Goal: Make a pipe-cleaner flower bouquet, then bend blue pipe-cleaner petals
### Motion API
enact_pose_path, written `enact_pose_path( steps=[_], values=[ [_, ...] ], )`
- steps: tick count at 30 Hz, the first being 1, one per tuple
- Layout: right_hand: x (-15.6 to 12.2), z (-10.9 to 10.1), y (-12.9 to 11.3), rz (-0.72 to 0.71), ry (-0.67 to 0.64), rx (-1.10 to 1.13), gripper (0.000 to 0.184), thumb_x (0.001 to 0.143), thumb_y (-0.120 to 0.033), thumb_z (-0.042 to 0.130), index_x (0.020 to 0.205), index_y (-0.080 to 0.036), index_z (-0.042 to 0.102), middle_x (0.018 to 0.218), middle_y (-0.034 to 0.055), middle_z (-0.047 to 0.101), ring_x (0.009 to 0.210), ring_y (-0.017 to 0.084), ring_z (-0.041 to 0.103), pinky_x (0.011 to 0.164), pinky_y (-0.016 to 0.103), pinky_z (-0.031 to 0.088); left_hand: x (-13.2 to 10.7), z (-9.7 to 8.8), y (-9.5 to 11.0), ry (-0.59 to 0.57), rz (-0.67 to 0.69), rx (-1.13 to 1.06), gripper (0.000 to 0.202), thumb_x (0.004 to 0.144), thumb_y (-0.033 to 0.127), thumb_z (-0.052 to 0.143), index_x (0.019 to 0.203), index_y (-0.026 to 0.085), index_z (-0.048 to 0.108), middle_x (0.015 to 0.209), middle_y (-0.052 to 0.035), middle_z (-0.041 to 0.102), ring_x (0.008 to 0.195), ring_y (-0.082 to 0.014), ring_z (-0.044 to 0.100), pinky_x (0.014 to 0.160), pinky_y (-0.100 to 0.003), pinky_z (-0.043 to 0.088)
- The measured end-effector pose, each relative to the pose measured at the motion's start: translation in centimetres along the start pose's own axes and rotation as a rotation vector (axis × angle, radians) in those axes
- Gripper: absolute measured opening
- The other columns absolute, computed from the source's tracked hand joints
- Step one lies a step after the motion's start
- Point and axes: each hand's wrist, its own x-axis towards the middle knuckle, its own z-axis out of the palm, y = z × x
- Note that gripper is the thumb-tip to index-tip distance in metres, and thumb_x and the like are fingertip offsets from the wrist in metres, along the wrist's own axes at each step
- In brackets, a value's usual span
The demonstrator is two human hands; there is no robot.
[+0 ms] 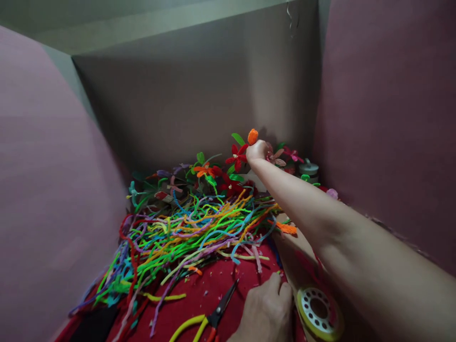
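Note:
My right hand [258,151] reaches far forward on a stretched arm, closed just beneath an orange fuzzy tulip [252,137]; its stem is hidden by the fist. A red pipe-cleaner flower [237,157] is beside that hand on the left, and a dusty pink flower [276,156] shows on its right. Down near the front, my left hand [265,306] rests on the red cloth [217,289] with its fingers curled in. Whatever may be in those fingers is hidden. Left of it lie scissors [217,313] with yellow and red handles, blades pointing away.
A large heap of colourful pipe cleaners [192,228] covers the middle. More finished flowers [206,170] line the back by the grey wall [178,104]. A tape roll [318,308] lies at lower right, an orange piece [286,228] behind it. A lidded jar [308,168] stands at back right.

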Motion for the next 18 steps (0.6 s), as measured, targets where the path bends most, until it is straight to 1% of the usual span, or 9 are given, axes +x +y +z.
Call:
enact_pose_path(
  steps=[2,4,9,14,16,18],
  values=[
    [-0.1,0.5,0.2,0.054,-0.021,-0.026,0.033,0.089,-0.031,0.053,0.117,-0.015,0.053,0.116,0.0096,0.056,0.099,0.02,0.058,0.082,0.04,0.05,0.0,0.1,0.1,0.016,-0.003,0.007,0.017,0.07,0.012,0.056,0.083,0.021,0.05,0.072,-0.0011,0.059,0.052,-0.014,0.056,0.04,-0.029,0.019],
    [-0.2,0.9,0.4,0.07,-0.046,-0.044,0.033,0.088,-0.031,0.054,0.117,-0.014,0.053,0.116,0.0099,0.056,0.099,0.021,0.058,0.082,0.04,0.05,0.0,0.3,0.1,0.02,-0.01,0.01,0.017,0.07,0.012,0.056,0.083,0.021,0.05,0.073,-0.0011,0.059,0.053,-0.0142,0.057,0.04,-0.029,0.02],
    [-0.8,1.7,0.7,0.071,-0.095,-0.077,0.03,0.089,-0.031,0.053,0.114,-0.015,0.055,0.116,0.0098,0.056,0.098,0.02,0.058,0.083,0.039,0.05,-0.2,0.8,0.0,-0.012,-0.021,0.012,0.015,0.072,0.013,0.055,0.083,0.022,0.049,0.075,-0.0011,0.059,0.055,-0.015,0.058,0.041,-0.029,0.024],
    [-1.1,2.5,-0.3,0.052,-0.117,-0.09,0.028,0.09,-0.028,0.051,0.112,-0.012,0.056,0.112,0.0104,0.058,0.1,0.021,0.058,0.084,0.039,0.049,-0.3,0.9,0.0,-0.058,-0.033,-0.005,0.016,0.075,0.01,0.055,0.084,0.022,0.049,0.081,-0.0019,0.059,0.061,-0.0162,0.059,0.043,-0.028,0.031],
    [-1.2,2.9,-0.5,0.05,-0.124,-0.096,0.029,0.09,-0.028,0.05,0.113,-0.013,0.056,0.114,0.0104,0.058,0.101,0.021,0.058,0.084,0.04,0.049,-0.2,0.7,0.1,-0.076,-0.04,-0.043,0.016,0.076,0.012,0.055,0.088,0.022,0.049,0.084,-0.0029,0.06,0.064,-0.016,0.059,0.045,-0.027,0.034],
    [-1.4,3.2,-0.5,0.061,-0.138,-0.105,0.03,0.09,-0.03,0.051,0.115,-0.014,0.054,0.116,0.0094,0.057,0.1,0.02,0.058,0.084,0.041,0.049,-0.2,0.6,0.3,-0.085,-0.055,-0.079,0.021,0.075,0.015,0.056,0.094,0.022,0.05,0.088,-0.0038,0.061,0.066,-0.0157,0.059,0.047,-0.026,0.036]
  ],
)
